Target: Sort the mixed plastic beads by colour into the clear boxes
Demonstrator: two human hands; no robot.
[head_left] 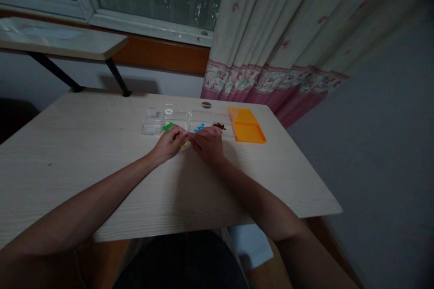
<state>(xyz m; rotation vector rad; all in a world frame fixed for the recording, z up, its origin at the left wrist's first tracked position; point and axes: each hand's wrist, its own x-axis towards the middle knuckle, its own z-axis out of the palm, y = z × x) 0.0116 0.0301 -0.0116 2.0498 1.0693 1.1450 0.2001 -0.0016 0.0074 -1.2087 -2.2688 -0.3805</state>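
My left hand (170, 141) and my right hand (208, 143) meet over the middle of the desk, fingertips nearly touching. Both have their fingers closed in a pinch; whatever lies between them is too small to make out. Some yellow pieces (184, 143) show just below the fingertips. Right behind my left hand is a heap of small green pieces (167, 126) in a clear plastic tray (174, 117). Small blue pieces (199, 128) and dark brown pieces (219, 126) lie in clear compartments behind my right hand, which partly covers them.
An orange open plastic case (250, 133) lies to the right of the clear trays. A white ring (168, 111) sits in a rear compartment. Behind them is a dark round spot (206, 105) on the pale wooden desk (111, 153). A raised shelf (84, 45) stands at the back left.
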